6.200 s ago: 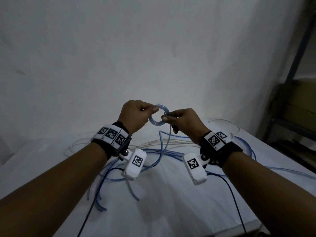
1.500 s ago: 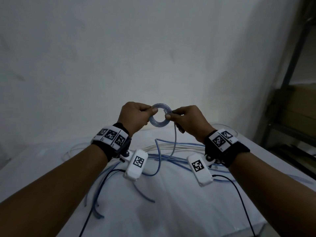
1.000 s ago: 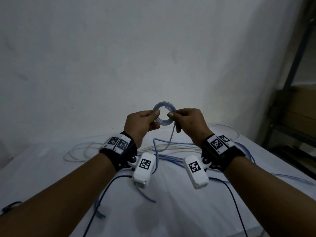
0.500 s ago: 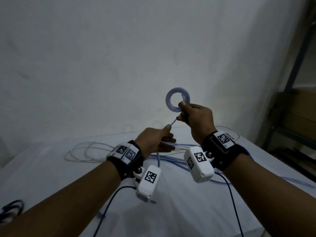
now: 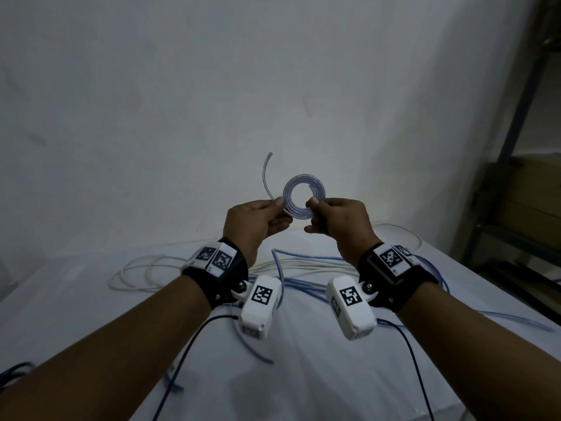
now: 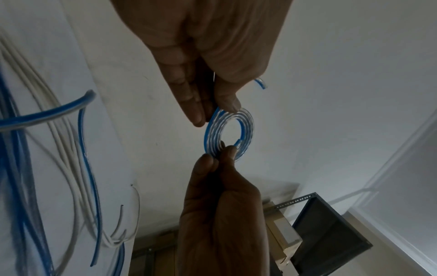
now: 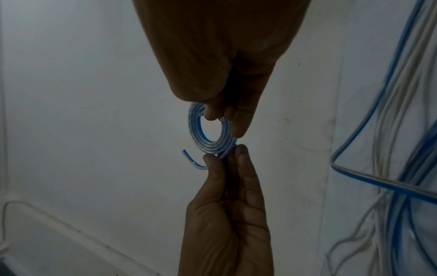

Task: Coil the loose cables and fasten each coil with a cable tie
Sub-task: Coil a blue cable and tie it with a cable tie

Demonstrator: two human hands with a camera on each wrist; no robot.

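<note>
Now the left hand (image 5: 255, 221) has come back up to pinch the coil (image 5: 304, 196) beside the right hand (image 5: 340, 221) — its loose end (image 5: 264, 174) could spring open, untied.

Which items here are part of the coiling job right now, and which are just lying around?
In hand:
- blue-striped coil, pinched by left hand and right hand
- its free tail, curling up beside the left hand

Lying about:
- loose blue cables and white cables on the table
- metal shelving
- no cable tie visible
</note>
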